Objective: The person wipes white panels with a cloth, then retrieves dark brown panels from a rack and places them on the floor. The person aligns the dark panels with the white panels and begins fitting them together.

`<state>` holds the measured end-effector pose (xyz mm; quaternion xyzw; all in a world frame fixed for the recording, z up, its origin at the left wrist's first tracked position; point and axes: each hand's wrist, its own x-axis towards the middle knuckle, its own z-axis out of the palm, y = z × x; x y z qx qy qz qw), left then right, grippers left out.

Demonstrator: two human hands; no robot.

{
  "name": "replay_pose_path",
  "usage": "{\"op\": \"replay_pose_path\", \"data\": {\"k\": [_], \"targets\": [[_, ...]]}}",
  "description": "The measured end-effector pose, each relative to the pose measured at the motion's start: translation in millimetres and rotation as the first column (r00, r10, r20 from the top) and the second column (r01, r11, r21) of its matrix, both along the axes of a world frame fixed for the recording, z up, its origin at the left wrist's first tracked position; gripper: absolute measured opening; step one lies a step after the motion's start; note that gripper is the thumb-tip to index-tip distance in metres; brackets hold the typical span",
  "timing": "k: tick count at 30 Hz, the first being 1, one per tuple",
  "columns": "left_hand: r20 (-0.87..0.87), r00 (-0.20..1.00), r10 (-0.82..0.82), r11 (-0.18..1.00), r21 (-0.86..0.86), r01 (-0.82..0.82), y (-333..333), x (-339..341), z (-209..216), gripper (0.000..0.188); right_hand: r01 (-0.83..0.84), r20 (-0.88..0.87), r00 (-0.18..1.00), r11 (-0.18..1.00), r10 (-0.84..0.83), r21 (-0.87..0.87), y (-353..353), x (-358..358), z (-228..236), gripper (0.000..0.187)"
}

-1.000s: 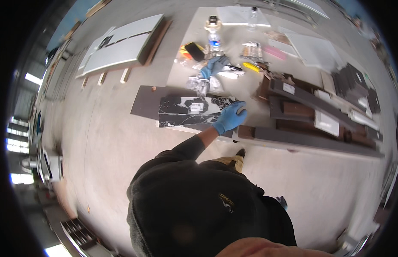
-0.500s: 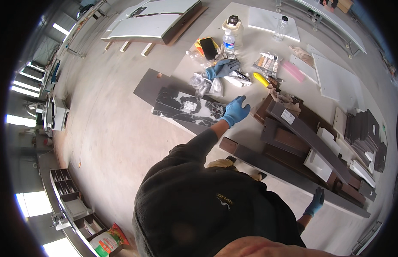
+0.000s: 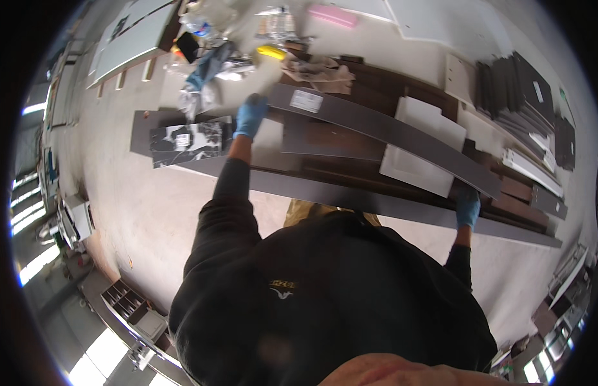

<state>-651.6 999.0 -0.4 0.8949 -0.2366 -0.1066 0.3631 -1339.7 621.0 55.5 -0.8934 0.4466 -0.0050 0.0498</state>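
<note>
Hands (image 3: pixel 251 117) — closed on dark panel (image 3: pixel 382 125)

A pink block (image 3: pixel 335 15), a yellow tool (image 3: pixel 271 51), crumpled cloth (image 3: pixel 321 72) and stacked dark boards (image 3: pixel 521 90) lie on the concrete floor (image 3: pixel 151 212).

White rectangular label (image 3: pixel 306 101) on long dark panel (image 3: pixel 389 135) just right of left hand (image 3: pixel 250 117), clear plastic packaging (image 3: pixel 195 100) left of that hand, pink flat packet (image 3: pixel 332 15) well above
</note>
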Motion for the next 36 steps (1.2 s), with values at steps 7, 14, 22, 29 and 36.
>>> {"op": "replay_pose_path", "data": {"k": [7, 14, 22, 29, 36], "targets": [[-0.143, 0.987, 0.073, 0.987, 0.154, -0.05, 6.9, 14.4, -12.0, 0.049, 0.246, 0.263, 0.917, 0.945, -0.299, 0.217, 17.6, 26.2, 29.0, 0.039], [-0.202, 0.979, 0.026, 0.998, 0.054, -0.015, 16.5, 13.0, -3.5, 0.053, 0.136, 0.411, 0.894, 0.982, -0.178, 0.13, 55.4, 57.2, 86.5, 0.025], [-0.224, 0.974, -0.022, 0.999, 0.02, 0.027, 25.9, 18.6, -4.6, 0.047, -0.105, 0.456, 0.869, 0.972, 0.193, -0.212, 74.1, 122.2, 151.2, 0.02], [-0.102, 0.995, -0.012, 0.997, 0.081, 0.02, 25.8, -7.7, 21.4, 0.042, -0.277, 0.461, 0.817, 0.937, 0.346, -0.213, 90.6, 167.2, 145.5, 0.025], [-0.152, 0.978, 0.145, 0.982, -0.102, -0.161, 25.0, -45.6, 44.1, 0.048, -0.374, 0.484, 0.748, 0.89, 0.455, -0.26, 90.2, 193.3, 147.0, 0.037]]}}
